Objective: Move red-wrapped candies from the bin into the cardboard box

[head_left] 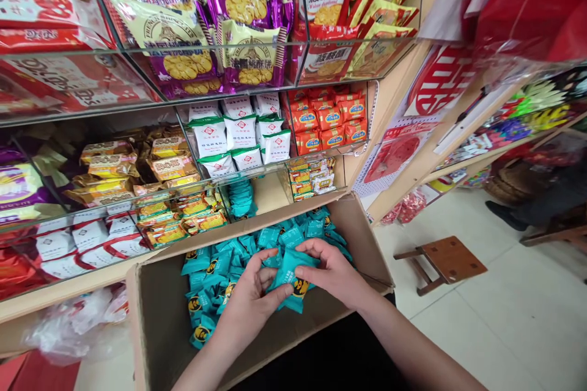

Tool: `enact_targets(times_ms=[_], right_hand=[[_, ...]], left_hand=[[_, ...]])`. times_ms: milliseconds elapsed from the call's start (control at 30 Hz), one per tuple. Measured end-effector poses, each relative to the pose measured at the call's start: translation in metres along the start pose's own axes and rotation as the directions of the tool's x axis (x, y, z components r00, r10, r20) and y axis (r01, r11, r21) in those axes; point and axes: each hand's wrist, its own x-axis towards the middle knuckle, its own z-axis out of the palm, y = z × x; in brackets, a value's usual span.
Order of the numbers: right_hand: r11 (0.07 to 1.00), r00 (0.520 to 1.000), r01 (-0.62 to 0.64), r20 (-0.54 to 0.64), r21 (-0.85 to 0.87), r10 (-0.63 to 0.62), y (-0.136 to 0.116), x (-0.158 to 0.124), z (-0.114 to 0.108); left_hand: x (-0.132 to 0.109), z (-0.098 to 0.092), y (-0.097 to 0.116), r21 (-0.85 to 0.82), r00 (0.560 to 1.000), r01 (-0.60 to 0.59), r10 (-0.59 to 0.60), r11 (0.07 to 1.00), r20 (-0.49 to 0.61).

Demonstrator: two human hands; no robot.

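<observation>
Between my two hands is a teal snack packet point(290, 275) with white lettering and a dark round picture on a yellow ground. My left hand point(252, 293) pinches its left side, thumb on the front. On the other side my right hand point(332, 272) grips the upper right edge, with its thumb also across the front. Both hands are above an open cardboard box point(160, 311), which holds many loose teal packets point(206, 281) of the same kind. In the bottom shelf compartment behind the box, a row of teal packets point(241, 195) stands stacked at the left.
Shelves with clear front panels hold purple biscuit packs point(183, 64), white-and-green packets point(241, 134) and orange packets point(328, 119). A small wooden stool point(452, 259) stands on the tiled floor at right. A person's shoe point(507, 215) shows farther back. Plastic bags point(87, 317) lie left of the box.
</observation>
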Motion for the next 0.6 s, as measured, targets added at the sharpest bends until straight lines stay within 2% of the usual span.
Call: enact_targets(times_ms=[100, 167, 233, 300, 333, 367, 433, 500, 600], right_hand=[[0.995, 0.978, 0.008, 0.207, -0.095, 0.012, -0.012, 0.003, -0.01], [0.99, 0.98, 0.039, 0.2, -0.137, -0.011, -0.023, 0.01, -0.016], [0.981, 0.99, 0.11, 0.102, -0.161, -0.094, -0.034, 0.023, -0.02], [0.946, 0.979, 0.201, 0.019, -0.254, -0.203, -0.042, 0.042, -0.021], [0.909, 0.966, 0.24, -0.003, -0.341, -0.257, -0.045, 0.053, -0.02], [0.854, 0.954, 0.264, -0.007, -0.448, -0.298, -0.046, 0.064, -0.018], [0.688, 0.949, 0.232, 0.004, -0.687, -0.316, -0.045, 0.09, -0.012], [0.533, 0.965, 0.146, 0.0, -0.833, -0.264, -0.04, 0.118, -0.006], [0.444, 0.982, 0.003, -0.08, -0.896, -0.169, -0.029, 0.164, -0.001]], left_hand=[[0.001, -0.014, 0.008, 0.238, 0.997, -0.078, 0.078, 0.968, 0.008], [0.003, -0.032, 0.021, 0.454, 0.982, -0.146, 0.184, 0.879, -0.04], [0.007, -0.059, 0.037, 0.718, 0.944, -0.153, 0.316, 0.679, -0.098], [0.013, -0.09, 0.052, 0.899, 0.909, -0.035, 0.388, 0.436, -0.153], [0.017, -0.106, 0.058, 0.943, 0.898, 0.043, 0.401, 0.33, -0.181], [0.02, -0.12, 0.061, 0.967, 0.905, 0.115, 0.376, 0.227, -0.196], [0.027, -0.14, 0.063, 0.969, 0.928, 0.24, 0.278, 0.065, -0.248], [0.03, -0.149, 0.059, 0.949, 0.928, 0.316, 0.207, -0.004, -0.309], [0.029, -0.145, 0.054, 0.931, 0.917, 0.365, 0.188, -0.033, -0.352]])
